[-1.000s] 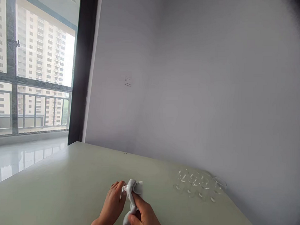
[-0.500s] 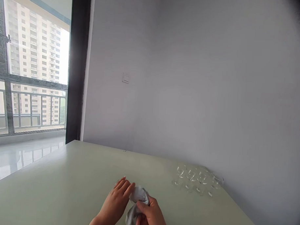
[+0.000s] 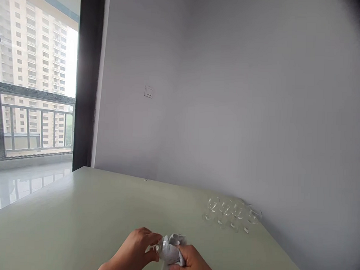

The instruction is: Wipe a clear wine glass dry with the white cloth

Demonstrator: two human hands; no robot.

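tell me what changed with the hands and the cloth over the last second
The right hand gathered the white cloth from a hanging strip into a bunch around a small clear glass. The left hand went from cupped to fingertips pinching the glass end. Both sit lower in the picture. The group of glasses near the wall stayed put on the table.

This looks like a room in a high-rise apartment, quite bare. A plain grey wall point(image 3: 228, 93) carries only one light switch point(image 3: 148, 91). At the left, a tall window point(image 3: 31, 78) with a metal railing point(image 3: 32, 124) shows residential tower blocks point(image 3: 29, 47) outside (many floors). The glossy tiled floor point(image 3: 19, 180) reflects the light, and a pale table point(image 3: 77, 210) holds small drinking glasses point(image 3: 230, 213).
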